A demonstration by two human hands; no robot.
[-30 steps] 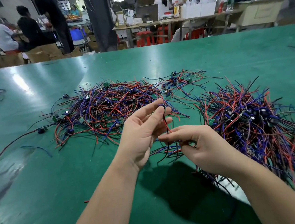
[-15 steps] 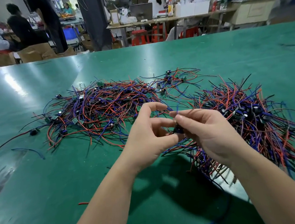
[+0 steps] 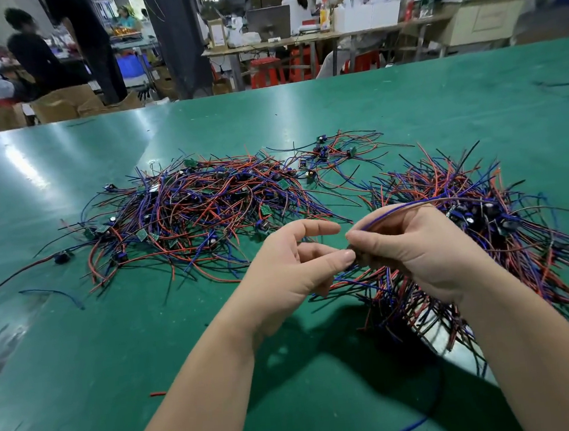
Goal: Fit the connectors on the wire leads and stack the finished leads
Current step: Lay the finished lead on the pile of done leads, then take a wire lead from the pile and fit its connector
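The blue lead, gripped in the curled right hand just near of the right wire pile, is best kept short while the mostly hidden connector, pinched by the left hand, is pushed on squarely

The green table bears a spread pile of leads and a denser heap beside it

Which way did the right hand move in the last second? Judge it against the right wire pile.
Yes. The right hand shifted up-frame and slightly rightward, closer to the middle of the right wire pile.
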